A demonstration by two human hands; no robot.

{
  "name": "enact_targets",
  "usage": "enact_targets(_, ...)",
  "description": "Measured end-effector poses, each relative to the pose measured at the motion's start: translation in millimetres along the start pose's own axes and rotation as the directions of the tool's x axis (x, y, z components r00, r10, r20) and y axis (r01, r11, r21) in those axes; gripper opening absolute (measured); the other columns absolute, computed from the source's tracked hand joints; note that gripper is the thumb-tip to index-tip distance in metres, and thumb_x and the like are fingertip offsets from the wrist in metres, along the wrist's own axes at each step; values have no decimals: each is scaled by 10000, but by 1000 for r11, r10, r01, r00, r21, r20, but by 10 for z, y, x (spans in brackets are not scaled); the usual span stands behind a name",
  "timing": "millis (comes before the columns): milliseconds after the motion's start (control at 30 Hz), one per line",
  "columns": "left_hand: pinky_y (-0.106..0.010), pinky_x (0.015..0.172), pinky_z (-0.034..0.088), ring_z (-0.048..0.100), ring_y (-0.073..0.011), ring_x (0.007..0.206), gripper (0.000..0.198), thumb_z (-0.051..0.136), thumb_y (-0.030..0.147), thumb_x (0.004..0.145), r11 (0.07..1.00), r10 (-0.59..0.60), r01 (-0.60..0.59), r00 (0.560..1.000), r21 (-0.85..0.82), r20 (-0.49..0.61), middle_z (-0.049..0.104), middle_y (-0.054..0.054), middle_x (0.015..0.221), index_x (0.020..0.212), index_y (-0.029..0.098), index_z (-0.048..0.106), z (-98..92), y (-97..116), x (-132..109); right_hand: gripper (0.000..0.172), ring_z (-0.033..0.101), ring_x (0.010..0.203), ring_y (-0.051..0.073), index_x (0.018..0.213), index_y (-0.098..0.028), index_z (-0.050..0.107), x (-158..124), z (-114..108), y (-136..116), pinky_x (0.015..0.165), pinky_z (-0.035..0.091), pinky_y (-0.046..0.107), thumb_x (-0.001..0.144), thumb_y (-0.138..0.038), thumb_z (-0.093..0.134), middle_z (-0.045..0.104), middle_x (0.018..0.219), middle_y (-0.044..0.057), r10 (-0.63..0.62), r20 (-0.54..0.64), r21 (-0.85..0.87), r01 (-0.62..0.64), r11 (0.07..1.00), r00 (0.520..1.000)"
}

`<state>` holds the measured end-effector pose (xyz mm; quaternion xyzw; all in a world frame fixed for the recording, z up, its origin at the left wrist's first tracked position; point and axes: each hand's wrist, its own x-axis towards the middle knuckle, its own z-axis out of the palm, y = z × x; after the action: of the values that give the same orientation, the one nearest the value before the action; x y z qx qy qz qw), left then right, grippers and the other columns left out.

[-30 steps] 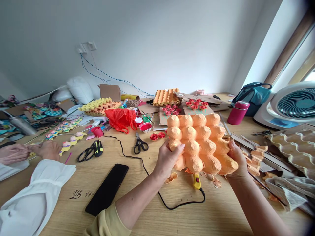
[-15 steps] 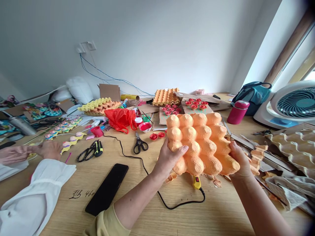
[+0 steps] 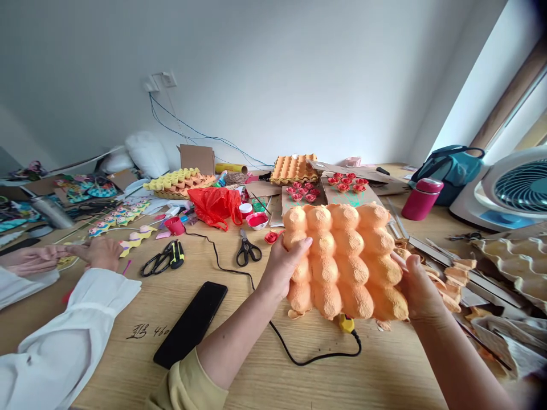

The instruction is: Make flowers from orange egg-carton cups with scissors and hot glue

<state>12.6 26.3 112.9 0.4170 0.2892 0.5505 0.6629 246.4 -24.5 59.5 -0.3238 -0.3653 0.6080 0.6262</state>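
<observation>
Right hand [image 3: 421, 290] has loosened, spread at the orange tray [image 3: 344, 262] the left hand [image 3: 280, 270] pinches.

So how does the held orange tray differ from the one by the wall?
Held tray is gripped in the left hand, right hand at its edge; wall tray lies untouched. Held tray tips up, rounded bumps facing the camera; wall tray lies flatter, narrower peaks upward. Both are orange, bumpy.

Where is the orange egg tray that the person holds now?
In the head view, the orange egg tray is right of centre, between the person's left hand and right hand, nearer the camera than the red flowers.
</observation>
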Motion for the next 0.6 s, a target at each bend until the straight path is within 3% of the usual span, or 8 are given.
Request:
enact_targets(200,-374,852,588,713,-268,979,516,908,413,634,997,-58,55,997,57,54,727,-62,1031,1042,231,651,-22,-73,5,455,708,1130,384,1053,-365,748,-38,8,26,978,567,577,746,-695,687,803,1085,61,51,-28,23,-51,998,998)
enact_targets(333,-373,816,582,713,-250,907,471,888,406,651,995,-30,28,999,92,16,725,-63,970,1009,209,654,-30,-72,5,346,705,1144,369,1056,-365,741,-32,98,26,985,569,563,777,-566,700,805,1081,36,-16,-49,33,18,999,999)
enact_targets(600,-354,715,573,682,-248,816,424,895,415,609,994,-33,33,999,104,3,698,-48,856,901,224,654,20,-29,-45,314,719,1119,361,1031,-346,739,9,61,7,984,559,592,814,-559,665,812,1034,44,0,-39,61,2,998,999)
